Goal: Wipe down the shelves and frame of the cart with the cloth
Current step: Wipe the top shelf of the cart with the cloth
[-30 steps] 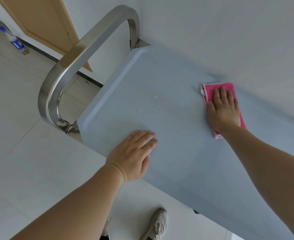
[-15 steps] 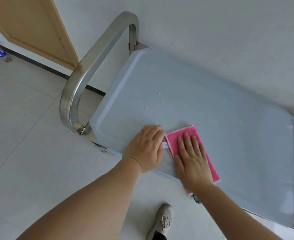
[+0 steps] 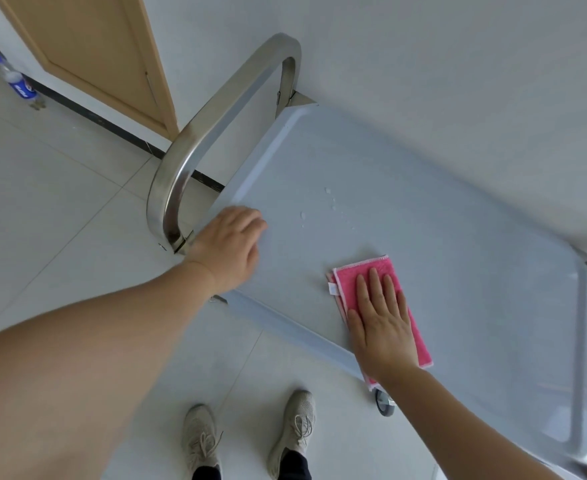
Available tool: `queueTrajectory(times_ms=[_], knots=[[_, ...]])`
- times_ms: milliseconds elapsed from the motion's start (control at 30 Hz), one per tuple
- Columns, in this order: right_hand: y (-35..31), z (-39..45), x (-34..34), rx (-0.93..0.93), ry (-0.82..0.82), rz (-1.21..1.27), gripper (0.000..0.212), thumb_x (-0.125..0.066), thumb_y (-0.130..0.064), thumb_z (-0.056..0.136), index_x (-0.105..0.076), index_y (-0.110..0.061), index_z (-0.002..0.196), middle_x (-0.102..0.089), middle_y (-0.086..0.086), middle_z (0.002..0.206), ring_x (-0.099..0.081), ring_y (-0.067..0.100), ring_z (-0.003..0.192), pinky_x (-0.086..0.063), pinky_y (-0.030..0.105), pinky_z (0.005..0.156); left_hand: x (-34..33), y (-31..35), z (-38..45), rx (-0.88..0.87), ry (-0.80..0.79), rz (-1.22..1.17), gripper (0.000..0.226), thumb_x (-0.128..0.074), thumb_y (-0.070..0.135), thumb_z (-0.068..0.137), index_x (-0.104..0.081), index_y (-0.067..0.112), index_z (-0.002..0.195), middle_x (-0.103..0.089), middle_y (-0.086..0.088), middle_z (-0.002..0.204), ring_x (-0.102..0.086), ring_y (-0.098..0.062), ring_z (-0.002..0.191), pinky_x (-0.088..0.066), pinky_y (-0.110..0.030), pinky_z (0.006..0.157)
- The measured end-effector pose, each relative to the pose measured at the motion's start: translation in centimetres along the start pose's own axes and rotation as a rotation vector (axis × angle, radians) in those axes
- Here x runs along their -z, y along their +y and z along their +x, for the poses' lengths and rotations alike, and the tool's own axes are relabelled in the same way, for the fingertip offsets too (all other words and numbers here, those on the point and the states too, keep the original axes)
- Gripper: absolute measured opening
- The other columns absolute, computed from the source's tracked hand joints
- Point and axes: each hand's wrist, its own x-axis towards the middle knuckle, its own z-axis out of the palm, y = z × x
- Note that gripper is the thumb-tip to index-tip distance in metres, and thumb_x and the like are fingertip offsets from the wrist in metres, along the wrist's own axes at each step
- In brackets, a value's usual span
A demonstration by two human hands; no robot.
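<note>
The right hand (image 3: 384,323) lay flat, fingers straight, pressing the cloth (image 3: 378,282) against the shelf (image 3: 458,271) near its front edge. The left hand (image 3: 229,247), fingers relaxed, braced the corner by the handle (image 3: 195,143), gripping nothing. Droplets (image 3: 330,199) sat beyond the cloth; a hard push could roll the cart on its wheel (image 3: 384,405).

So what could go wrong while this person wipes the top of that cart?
The cart rolls on casters, so a firm push from the right hand on the pink cloth might shift it, though the left hand at the shelf's corner probably steadies it. The cloth overhangs the near edge and could slide off. The water droplets farther up the top shelf may get missed.
</note>
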Motion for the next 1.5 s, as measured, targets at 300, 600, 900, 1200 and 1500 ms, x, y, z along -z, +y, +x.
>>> queueTrajectory(times_ms=[300, 600, 900, 1200, 1500], knots=[[1.0, 0.9, 0.5, 0.279, -0.04, -0.093, 0.056, -0.008, -0.047, 0.097, 0.002, -0.026, 0.148, 0.0, -0.001, 0.157, 0.007, 0.023, 0.145, 0.003, 0.041, 0.116, -0.4, -0.4, -0.2, 0.031, -0.013, 0.006, 0.046, -0.033, 0.02, 0.082, -0.052, 0.001, 0.12, -0.051, -0.014, 0.127, -0.044, -0.03, 0.121, -0.031, -0.038, 0.11], [2.7, 5.2, 1.2, 0.308, -0.013, -0.11, 0.057, -0.007, -0.049, 0.096, -0.001, -0.027, 0.147, -0.006, -0.003, 0.157, 0.002, 0.02, 0.145, 0.001, 0.04, 0.116, -0.4, -0.5, -0.2, 0.038, -0.061, 0.02, 0.05, -0.031, 0.022, 0.083, -0.051, 0.002, 0.125, -0.05, -0.013, 0.132, -0.042, -0.031, 0.125, -0.032, -0.041, 0.11], [5.0, 15.2, 4.1, 0.085, 0.113, -0.017, 0.063, -0.015, -0.049, 0.09, -0.012, -0.025, 0.148, -0.008, 0.0, 0.158, -0.002, 0.019, 0.145, 0.0, 0.035, 0.116, -0.5, -0.6, -0.1, 0.034, -0.078, 0.035, 0.05, -0.031, 0.023, 0.085, -0.051, 0.003, 0.126, -0.05, -0.012, 0.134, -0.042, -0.03, 0.126, -0.035, -0.042, 0.108], [6.5, 24.8, 6.7, -0.153, 0.173, 0.031, 0.058, -0.022, -0.039, 0.095, -0.011, -0.021, 0.149, -0.005, 0.005, 0.158, -0.002, 0.027, 0.145, -0.003, 0.042, 0.118, -0.7, -0.8, 0.0, 0.032, -0.06, 0.012, 0.048, -0.032, 0.022, 0.084, -0.054, 0.003, 0.124, -0.053, -0.012, 0.131, -0.046, -0.029, 0.124, -0.035, -0.044, 0.108], [3.9, 24.0, 6.4, -0.027, 0.125, -0.017, 0.063, -0.011, -0.047, 0.09, -0.006, -0.024, 0.149, -0.002, 0.003, 0.158, 0.003, 0.024, 0.145, 0.002, 0.04, 0.118, -0.5, -0.6, -0.1, 0.043, -0.077, 0.024, 0.049, -0.033, 0.023, 0.083, -0.054, 0.005, 0.124, -0.053, -0.011, 0.132, -0.047, -0.028, 0.125, -0.034, -0.041, 0.109]])
